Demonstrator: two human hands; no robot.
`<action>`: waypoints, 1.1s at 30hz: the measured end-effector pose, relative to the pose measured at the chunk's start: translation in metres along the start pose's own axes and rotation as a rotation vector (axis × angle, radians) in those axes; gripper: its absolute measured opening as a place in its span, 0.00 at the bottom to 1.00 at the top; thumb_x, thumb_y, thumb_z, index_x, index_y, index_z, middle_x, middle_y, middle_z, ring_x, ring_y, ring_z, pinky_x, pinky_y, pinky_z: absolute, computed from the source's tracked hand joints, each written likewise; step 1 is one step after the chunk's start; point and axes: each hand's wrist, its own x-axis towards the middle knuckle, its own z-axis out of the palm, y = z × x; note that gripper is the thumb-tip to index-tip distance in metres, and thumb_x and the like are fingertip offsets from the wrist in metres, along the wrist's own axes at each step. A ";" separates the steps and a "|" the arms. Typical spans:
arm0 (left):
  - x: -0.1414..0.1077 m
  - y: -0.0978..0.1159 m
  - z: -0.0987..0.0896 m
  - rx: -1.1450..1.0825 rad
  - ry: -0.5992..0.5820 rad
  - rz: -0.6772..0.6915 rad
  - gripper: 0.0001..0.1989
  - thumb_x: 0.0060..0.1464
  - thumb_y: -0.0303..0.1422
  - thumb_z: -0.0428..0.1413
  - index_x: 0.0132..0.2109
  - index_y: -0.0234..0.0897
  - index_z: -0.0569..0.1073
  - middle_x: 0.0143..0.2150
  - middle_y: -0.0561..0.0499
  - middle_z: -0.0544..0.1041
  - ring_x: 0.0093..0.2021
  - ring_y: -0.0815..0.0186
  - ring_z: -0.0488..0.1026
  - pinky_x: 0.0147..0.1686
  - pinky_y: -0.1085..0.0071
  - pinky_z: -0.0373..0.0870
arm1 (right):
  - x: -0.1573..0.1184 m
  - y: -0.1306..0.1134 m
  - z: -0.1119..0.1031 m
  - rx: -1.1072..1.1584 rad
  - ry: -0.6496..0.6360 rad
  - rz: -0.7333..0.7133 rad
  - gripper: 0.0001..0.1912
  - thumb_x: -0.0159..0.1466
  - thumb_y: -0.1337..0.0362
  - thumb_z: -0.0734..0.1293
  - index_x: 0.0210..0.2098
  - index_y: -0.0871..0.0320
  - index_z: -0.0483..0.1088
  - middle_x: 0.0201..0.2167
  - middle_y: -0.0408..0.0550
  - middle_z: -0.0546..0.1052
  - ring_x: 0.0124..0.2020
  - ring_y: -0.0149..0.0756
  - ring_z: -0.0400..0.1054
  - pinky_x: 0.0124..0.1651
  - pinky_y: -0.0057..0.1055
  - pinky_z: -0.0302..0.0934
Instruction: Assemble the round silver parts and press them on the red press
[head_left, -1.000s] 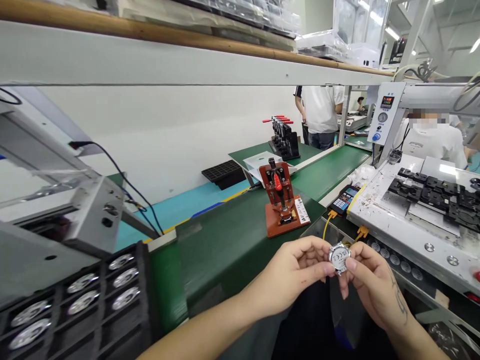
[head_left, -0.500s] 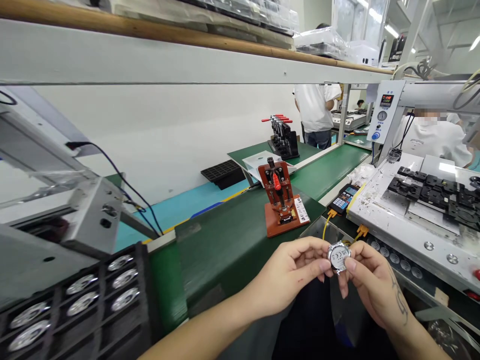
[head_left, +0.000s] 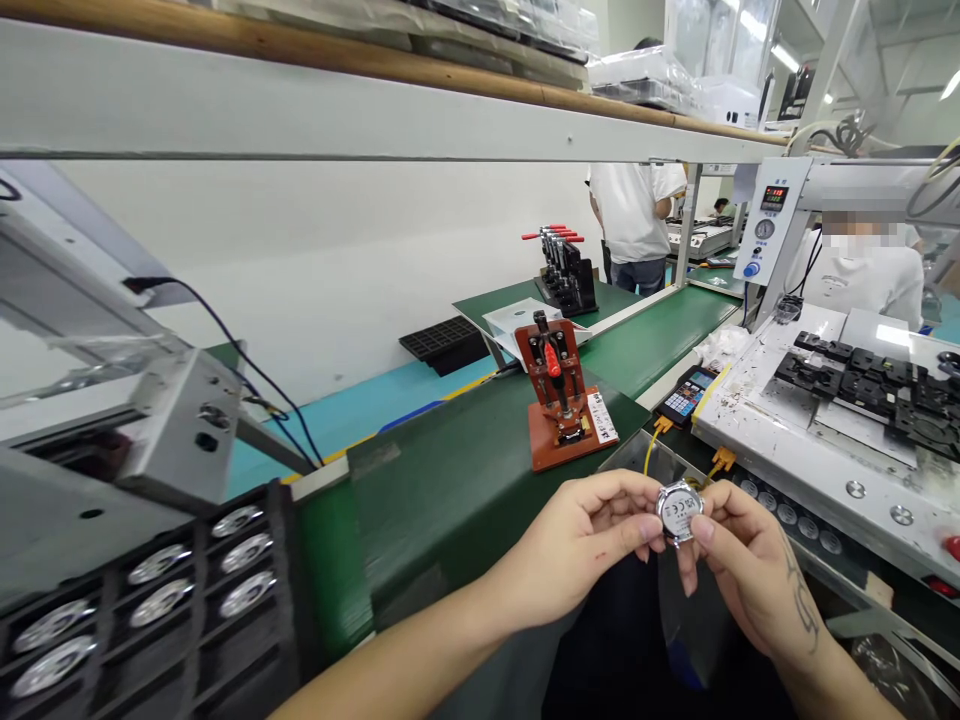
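A round silver watch case [head_left: 679,511] with printed marks on its back faces me, held between both hands in front of my lap. My left hand [head_left: 592,545] pinches its left edge with thumb and fingers. On the other side my right hand [head_left: 739,550] grips the right edge, its thumb lying over the lower right of the back. Beyond the hands, a red-brown clamp fixture [head_left: 559,405] with a red-tipped lever stands upright on the green work surface [head_left: 442,490].
At the lower left is a black tray [head_left: 289,590] holding several silver round parts. A white machine [head_left: 810,445] with black fixtures stands at the right, beside a keypad device [head_left: 686,396]. A shelf beam [head_left: 375,115] crosses overhead. Two people in white shirts are farther back.
The view has shifted very slightly. Both hands keep the same hold on the watch case, and the person at the right has moved a little.
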 end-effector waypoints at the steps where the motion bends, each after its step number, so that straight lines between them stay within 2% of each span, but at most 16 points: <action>1: 0.000 0.000 0.000 -0.001 -0.001 0.000 0.12 0.60 0.37 0.71 0.47 0.36 0.83 0.38 0.50 0.83 0.36 0.68 0.79 0.38 0.72 0.76 | 0.000 0.000 0.000 -0.001 0.001 0.000 0.11 0.71 0.57 0.75 0.38 0.56 0.74 0.28 0.44 0.79 0.27 0.32 0.73 0.30 0.28 0.70; 12: -0.001 0.000 0.002 0.033 0.001 -0.011 0.13 0.60 0.39 0.70 0.48 0.36 0.83 0.38 0.49 0.82 0.36 0.67 0.77 0.39 0.70 0.75 | -0.003 -0.002 0.001 0.020 0.019 0.006 0.11 0.70 0.57 0.76 0.37 0.56 0.74 0.27 0.44 0.79 0.26 0.32 0.73 0.29 0.28 0.71; 23: 0.000 0.003 0.001 -0.031 -0.034 -0.062 0.15 0.59 0.40 0.71 0.47 0.35 0.82 0.37 0.51 0.81 0.33 0.71 0.75 0.37 0.72 0.73 | -0.007 -0.002 0.006 0.152 -0.049 0.055 0.11 0.71 0.59 0.75 0.36 0.57 0.74 0.29 0.44 0.80 0.27 0.29 0.74 0.29 0.23 0.71; 33: -0.004 -0.001 -0.002 -0.005 -0.025 -0.070 0.16 0.60 0.41 0.71 0.48 0.35 0.82 0.37 0.51 0.81 0.34 0.71 0.75 0.38 0.72 0.73 | -0.009 0.003 0.001 0.066 -0.060 0.025 0.09 0.72 0.60 0.73 0.38 0.57 0.75 0.31 0.45 0.81 0.28 0.32 0.75 0.32 0.28 0.72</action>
